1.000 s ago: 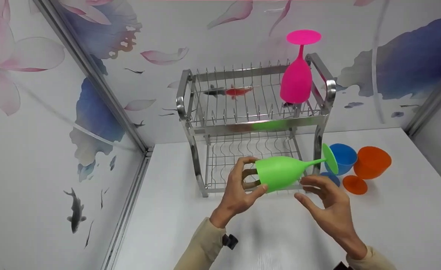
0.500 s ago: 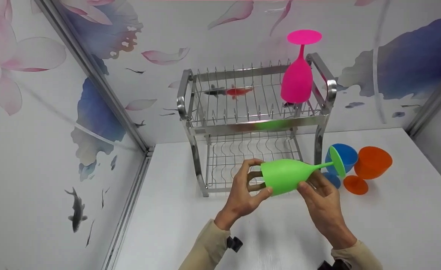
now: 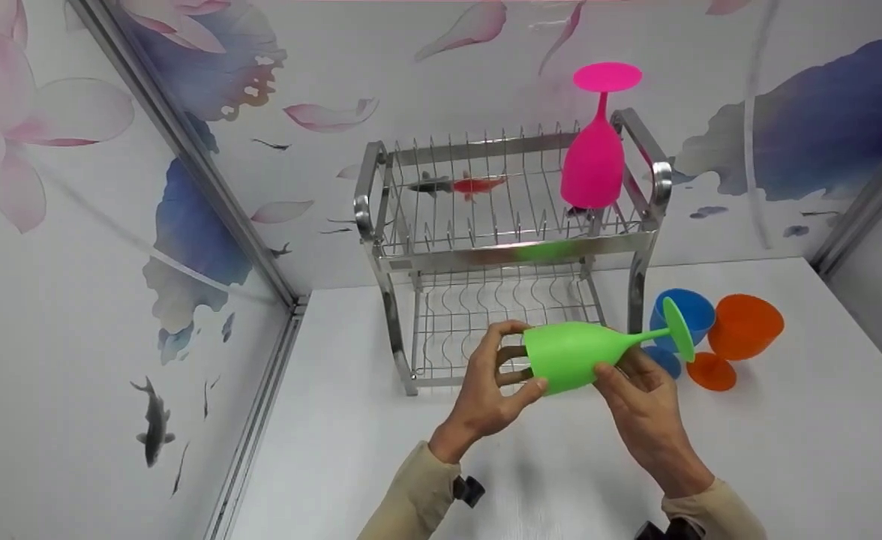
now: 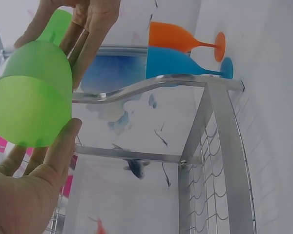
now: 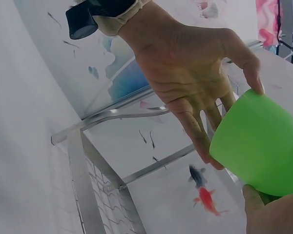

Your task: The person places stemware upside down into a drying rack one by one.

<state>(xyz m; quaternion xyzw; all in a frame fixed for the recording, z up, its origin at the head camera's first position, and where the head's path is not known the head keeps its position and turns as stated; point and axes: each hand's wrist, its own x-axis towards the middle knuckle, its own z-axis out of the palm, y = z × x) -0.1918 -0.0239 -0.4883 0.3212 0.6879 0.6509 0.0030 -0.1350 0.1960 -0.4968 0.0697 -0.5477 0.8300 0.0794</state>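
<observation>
A green plastic goblet [image 3: 576, 356] is held on its side in front of the rack, its mouth to the left and its foot to the right. My left hand [image 3: 486, 386] grips it at the rim, thumb below and fingers around the far side. Near the stem end of the bowl, my right hand [image 3: 642, 409] pinches it between thumb and fingers. The left wrist view looks at the goblet's rim end [image 4: 29, 107]. In the right wrist view the bowl [image 5: 263, 141] sits between both hands, its stem out of sight.
Behind stands a two-tier metal dish rack [image 3: 516, 251]. An upside-down pink goblet [image 3: 592, 165] sits at the right of its upper tier. On the white table [image 3: 808, 442], right of the rack, stand a blue goblet [image 3: 677, 315] and an orange goblet [image 3: 745, 326], side by side.
My right hand has moved left and closed on the goblet near its stem; a second ago it was apart from it. The goblet and left hand have shifted slightly right.
</observation>
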